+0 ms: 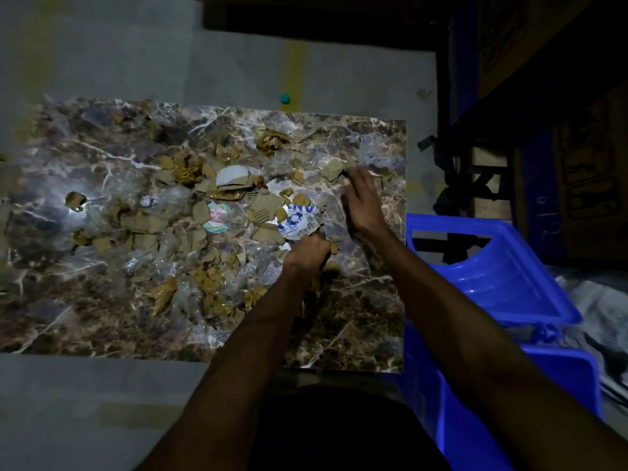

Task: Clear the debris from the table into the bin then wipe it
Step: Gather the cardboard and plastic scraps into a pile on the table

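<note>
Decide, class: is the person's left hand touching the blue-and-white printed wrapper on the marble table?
Touching. The head view shows the left hand with its curled fingers meeting the near edge of the printed wrapper, no gap between them.

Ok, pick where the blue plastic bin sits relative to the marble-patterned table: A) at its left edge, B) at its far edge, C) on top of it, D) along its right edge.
D: the blue plastic bin stands on the floor against the right edge of the marble-patterned table, beside the right hand.

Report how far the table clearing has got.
Done: only the near right corner of the marble table looks bare. In hand: the left hand grips scraps by the blue-printed wrapper; the right hand reaches for cardboard pieces. Left: most debris, the blue bin, then wiping.
</note>
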The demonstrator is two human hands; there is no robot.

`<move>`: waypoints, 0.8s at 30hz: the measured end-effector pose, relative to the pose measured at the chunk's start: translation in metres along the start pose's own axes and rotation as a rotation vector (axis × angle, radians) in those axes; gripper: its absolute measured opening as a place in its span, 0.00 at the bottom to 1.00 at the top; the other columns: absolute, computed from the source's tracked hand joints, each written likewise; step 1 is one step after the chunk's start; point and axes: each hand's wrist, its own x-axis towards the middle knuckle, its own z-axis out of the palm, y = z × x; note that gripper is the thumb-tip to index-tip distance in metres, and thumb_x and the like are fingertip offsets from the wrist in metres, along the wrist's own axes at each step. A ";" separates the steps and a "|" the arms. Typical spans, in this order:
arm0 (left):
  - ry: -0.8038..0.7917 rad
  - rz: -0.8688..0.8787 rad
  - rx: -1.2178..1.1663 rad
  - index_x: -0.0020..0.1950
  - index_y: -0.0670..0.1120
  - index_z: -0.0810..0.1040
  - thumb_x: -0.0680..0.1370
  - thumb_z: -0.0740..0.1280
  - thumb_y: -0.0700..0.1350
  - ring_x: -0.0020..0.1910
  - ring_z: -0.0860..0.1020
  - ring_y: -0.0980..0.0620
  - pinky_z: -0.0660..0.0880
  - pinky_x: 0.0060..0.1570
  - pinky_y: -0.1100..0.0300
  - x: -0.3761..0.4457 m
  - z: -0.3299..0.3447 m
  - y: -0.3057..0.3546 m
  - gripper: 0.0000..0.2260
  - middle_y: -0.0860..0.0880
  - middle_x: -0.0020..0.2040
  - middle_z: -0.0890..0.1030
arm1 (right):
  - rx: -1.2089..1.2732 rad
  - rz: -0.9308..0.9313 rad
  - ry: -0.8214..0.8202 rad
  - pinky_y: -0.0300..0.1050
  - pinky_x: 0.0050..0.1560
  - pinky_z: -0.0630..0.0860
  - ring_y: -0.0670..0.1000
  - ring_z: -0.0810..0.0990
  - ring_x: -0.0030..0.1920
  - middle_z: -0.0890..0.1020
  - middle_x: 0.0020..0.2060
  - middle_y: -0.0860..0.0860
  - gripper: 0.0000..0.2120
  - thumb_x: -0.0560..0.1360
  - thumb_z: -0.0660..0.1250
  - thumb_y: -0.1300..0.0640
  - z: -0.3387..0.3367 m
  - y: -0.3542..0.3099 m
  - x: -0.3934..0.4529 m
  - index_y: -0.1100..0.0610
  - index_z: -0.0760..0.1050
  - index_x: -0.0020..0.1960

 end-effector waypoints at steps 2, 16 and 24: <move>0.007 -0.019 -0.032 0.57 0.36 0.81 0.78 0.69 0.35 0.52 0.82 0.36 0.77 0.49 0.47 0.000 0.000 0.000 0.09 0.37 0.57 0.81 | -0.190 -0.007 -0.111 0.59 0.82 0.47 0.51 0.49 0.83 0.53 0.84 0.50 0.28 0.86 0.48 0.39 0.016 0.004 0.010 0.47 0.55 0.84; 0.365 -0.106 -0.646 0.54 0.42 0.81 0.79 0.67 0.43 0.48 0.82 0.42 0.76 0.42 0.55 -0.037 -0.003 -0.013 0.07 0.43 0.48 0.84 | 0.389 0.134 -0.052 0.50 0.75 0.67 0.46 0.72 0.72 0.75 0.72 0.45 0.28 0.84 0.55 0.35 0.013 -0.024 -0.001 0.50 0.73 0.75; 0.643 -0.238 -0.738 0.68 0.41 0.80 0.81 0.66 0.41 0.62 0.81 0.44 0.76 0.62 0.55 0.024 -0.068 -0.042 0.16 0.41 0.65 0.82 | -0.363 -0.158 -0.349 0.66 0.80 0.41 0.59 0.46 0.83 0.53 0.84 0.55 0.33 0.81 0.47 0.43 0.064 -0.001 -0.012 0.53 0.56 0.84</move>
